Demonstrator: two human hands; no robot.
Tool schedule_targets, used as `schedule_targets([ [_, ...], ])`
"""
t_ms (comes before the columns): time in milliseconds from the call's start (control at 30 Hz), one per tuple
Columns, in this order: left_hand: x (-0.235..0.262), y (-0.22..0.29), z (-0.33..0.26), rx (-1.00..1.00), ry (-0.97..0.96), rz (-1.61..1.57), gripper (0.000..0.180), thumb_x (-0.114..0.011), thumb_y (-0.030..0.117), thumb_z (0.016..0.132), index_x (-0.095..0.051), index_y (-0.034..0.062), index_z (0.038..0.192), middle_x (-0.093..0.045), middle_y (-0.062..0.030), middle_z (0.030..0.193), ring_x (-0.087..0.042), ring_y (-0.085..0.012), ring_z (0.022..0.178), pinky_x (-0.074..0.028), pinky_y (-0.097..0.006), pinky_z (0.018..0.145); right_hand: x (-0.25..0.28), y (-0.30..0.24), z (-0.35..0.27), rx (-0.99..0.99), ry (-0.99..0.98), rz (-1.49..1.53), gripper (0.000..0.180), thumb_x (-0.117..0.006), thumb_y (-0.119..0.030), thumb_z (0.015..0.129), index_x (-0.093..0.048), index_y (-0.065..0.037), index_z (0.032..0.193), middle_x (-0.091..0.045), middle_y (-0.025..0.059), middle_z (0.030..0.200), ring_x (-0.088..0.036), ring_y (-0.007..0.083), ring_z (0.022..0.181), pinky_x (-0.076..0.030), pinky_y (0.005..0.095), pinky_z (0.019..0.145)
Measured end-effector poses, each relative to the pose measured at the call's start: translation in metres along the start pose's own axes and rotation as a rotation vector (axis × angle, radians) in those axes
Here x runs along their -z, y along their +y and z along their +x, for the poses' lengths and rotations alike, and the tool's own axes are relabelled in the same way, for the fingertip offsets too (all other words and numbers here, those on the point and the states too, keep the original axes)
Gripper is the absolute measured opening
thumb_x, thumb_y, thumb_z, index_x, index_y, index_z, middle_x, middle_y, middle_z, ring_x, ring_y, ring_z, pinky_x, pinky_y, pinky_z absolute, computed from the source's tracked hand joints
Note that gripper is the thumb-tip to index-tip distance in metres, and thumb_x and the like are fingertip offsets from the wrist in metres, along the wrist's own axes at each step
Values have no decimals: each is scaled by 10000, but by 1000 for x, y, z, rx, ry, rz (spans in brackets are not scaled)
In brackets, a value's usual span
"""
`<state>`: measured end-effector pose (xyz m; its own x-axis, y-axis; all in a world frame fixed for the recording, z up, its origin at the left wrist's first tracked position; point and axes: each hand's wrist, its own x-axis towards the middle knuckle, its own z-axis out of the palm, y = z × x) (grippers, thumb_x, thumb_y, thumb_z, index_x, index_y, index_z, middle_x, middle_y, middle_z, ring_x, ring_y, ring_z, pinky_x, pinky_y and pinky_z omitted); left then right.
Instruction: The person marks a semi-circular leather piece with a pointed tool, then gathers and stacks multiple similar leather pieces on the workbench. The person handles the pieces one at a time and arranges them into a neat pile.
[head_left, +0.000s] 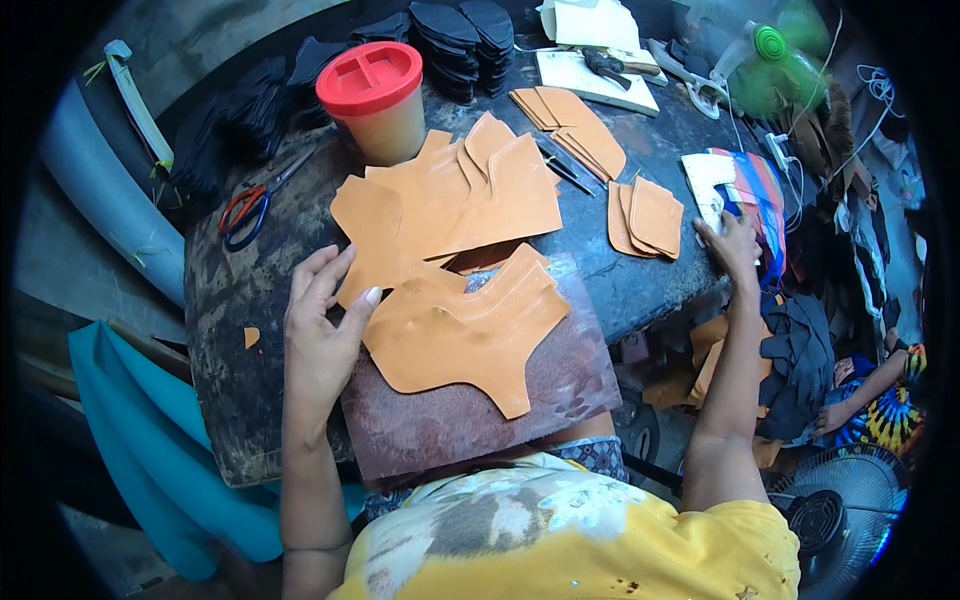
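A worker's left hand (320, 330) lies flat, fingers spread, pinning tan leather pieces (450, 300) to a reddish cutting slab (560, 390) near the table's six o'clock edge. The right hand (735, 245) stretches out to three o'clock, fingers loosely splayed over a striped cloth (755, 185), gripping nothing visible. More smooth, curved tan cutouts (645, 215) sit between. What lies beneath the right palm is hard to make out.
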<state>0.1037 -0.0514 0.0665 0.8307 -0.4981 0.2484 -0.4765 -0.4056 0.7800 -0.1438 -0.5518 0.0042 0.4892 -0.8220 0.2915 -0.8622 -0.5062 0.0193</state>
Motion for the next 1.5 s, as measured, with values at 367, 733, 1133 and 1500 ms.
schedule_targets([
  [367,-3,24,-5,-104,-59,-38,437,-719,136,851,-617,18,1259,-526,-173,1334,-539,-264,1221,-445,-350,998,14,-8,45,-94,-222,417,613,-829,-434,601,-580,-36,995,-673,144,974,-643,315,939,-433,481,883],
  [733,-76,69,22,257,-594,-1281,449,-556,98,965,-412,-1,1378,-567,-206,1274,-612,-276,1140,-517,-395,981,143,-183,-91,721,-311,1083,456,-847,-222,739,-518,-30,990,-505,33,863,-454,119,767,-399,265,652],
  [1133,-30,55,-9,272,-137,-1275,305,-475,74,996,-488,-114,1235,-618,-220,1151,-687,-269,982,-612,-356,825,104,-171,-83,330,303,580,370,-647,-176,873,-601,-46,1216,-608,164,1078,-574,314,1053,-383,415,970],
  [1500,-4,60,-26,170,-14,-1217,244,-425,70,1008,-513,-126,1124,-605,-283,1150,-667,-358,1045,-601,-436,886,156,-267,-190,886,84,1126,609,-686,47,780,-573,-121,1354,-539,128,937,-572,259,801,-497,361,695],
])
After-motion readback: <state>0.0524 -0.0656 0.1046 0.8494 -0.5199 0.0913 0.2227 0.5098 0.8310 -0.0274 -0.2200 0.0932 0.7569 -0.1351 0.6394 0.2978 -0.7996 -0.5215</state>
